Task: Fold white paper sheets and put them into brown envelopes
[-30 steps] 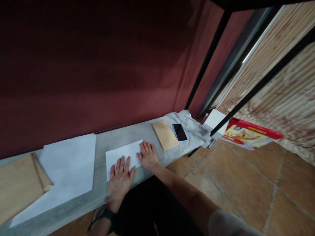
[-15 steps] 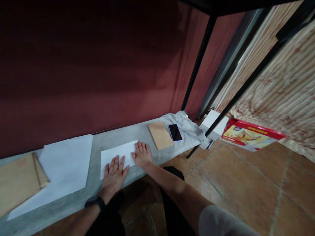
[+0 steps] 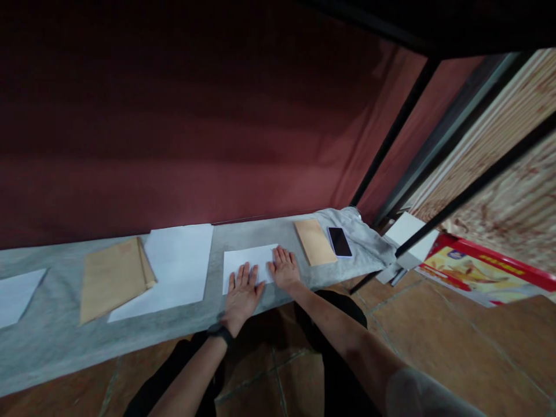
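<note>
A white folded-looking sheet of paper (image 3: pixel 249 256) lies flat on the grey cloth-covered bench (image 3: pixel 182 321). My left hand (image 3: pixel 243 292), with a dark band on its wrist, rests on the paper's near left part, fingers spread. On the right end of the same paper lies my right hand (image 3: pixel 284 268), palm down with its fingers stretched out. Just right of that hand is a tan envelope (image 3: pixel 315 242), apart from it. Left of the paper, a larger white sheet (image 3: pixel 180 263) sits partly under brown envelopes (image 3: pixel 113 278).
A phone (image 3: pixel 339 241) lies beside the tan envelope. Another white paper (image 3: pixel 19 295) is at the far left. Beyond the bench's right end are a white box (image 3: pixel 408 237), a red and yellow box (image 3: pixel 486 269) and a black metal post (image 3: pixel 395 133). A dark red panel (image 3: pixel 174 174) stands behind.
The view has turned left, so everything appears further right and the far-left paper shows. Both hands stay flat on the white paper.
</note>
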The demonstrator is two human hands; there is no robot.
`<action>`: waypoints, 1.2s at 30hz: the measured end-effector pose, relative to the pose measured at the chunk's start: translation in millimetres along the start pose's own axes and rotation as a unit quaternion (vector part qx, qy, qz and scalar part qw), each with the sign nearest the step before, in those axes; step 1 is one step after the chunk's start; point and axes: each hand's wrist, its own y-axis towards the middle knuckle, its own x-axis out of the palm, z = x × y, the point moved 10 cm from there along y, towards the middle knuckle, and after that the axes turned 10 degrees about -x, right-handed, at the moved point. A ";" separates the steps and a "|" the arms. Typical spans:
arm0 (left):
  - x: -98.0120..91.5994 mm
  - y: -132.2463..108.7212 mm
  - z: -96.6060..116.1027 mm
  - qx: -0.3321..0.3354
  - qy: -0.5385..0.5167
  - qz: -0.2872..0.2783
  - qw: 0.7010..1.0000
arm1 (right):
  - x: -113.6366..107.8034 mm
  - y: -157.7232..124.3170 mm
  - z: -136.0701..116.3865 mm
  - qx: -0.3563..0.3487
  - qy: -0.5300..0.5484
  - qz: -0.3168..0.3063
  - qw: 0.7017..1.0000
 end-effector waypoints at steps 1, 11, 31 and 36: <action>1.5 0.4 -1.3 -0.003 -0.004 -0.001 1.000 | 0.7 -0.2 0.3 -0.002 -0.004 0.005 1.000; -5.2 45.6 -19.0 -0.019 -0.046 0.024 0.998 | -2.9 22.6 -8.9 -0.018 0.013 0.017 1.000; 10.9 52.8 -56.6 -0.099 -0.002 0.036 0.994 | 19.4 28.4 -5.3 -0.077 0.020 0.023 0.997; 6.4 47.1 -71.3 -0.133 -0.015 0.064 0.989 | 16.6 25.9 9.0 -0.052 0.013 0.021 0.998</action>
